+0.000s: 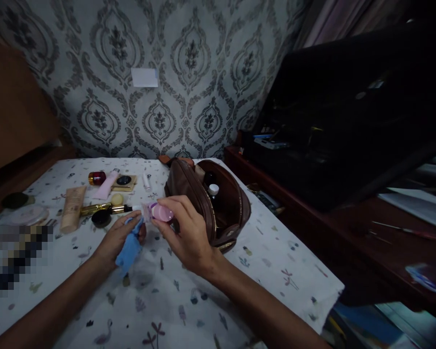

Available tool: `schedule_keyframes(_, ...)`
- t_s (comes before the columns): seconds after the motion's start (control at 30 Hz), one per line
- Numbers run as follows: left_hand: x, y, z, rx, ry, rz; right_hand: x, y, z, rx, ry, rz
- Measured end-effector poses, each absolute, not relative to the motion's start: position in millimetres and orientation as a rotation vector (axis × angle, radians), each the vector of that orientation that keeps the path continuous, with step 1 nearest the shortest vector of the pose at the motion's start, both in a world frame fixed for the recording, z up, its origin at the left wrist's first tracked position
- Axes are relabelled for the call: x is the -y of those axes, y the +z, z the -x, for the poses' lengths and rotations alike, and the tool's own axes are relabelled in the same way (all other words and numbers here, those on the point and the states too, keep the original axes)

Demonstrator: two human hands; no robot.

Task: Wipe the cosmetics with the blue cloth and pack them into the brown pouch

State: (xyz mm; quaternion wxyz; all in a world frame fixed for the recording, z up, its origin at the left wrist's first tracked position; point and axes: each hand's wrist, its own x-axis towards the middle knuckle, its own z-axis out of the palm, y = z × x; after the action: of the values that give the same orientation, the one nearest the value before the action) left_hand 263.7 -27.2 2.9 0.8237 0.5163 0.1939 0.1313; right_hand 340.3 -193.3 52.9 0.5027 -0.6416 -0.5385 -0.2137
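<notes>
My right hand (187,232) is closed round a small bottle (162,212) with pink-purple contents, tipped on its side with its pale end toward the left. In my left hand (121,237) a crumpled blue cloth (130,248) is pinched, and it reaches up to the bottle's pale end. Just beyond my right hand stands a brown toiletry bag (185,189), unzipped and gaping, with a white-capped container (213,189) inside. To the left of my hands lie a beige squeeze tube (73,209), gold tubes (90,209) and a round black compact (101,218).
Farther back on the patterned white cloth (189,315) are a dark red jar (97,178), a pink tube (107,184) and a gold compact (124,182). A dark red wooden shelf (305,237) runs along the right. Patterned wallpaper (160,116) rises behind.
</notes>
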Motion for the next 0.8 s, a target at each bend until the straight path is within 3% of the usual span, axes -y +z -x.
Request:
schedule_keyframes(0.5,80.3,45.4,-303.4,-0.161,0.244,-1.349,258.5,98.8,-385.0,0.917,-0.503,1.629)
schedule_keyframes(0.8,88.1,56.7,-295.6,0.271,0.481,-2.134,303.5,113.1,-407.8,0.894,-0.565,1.729)
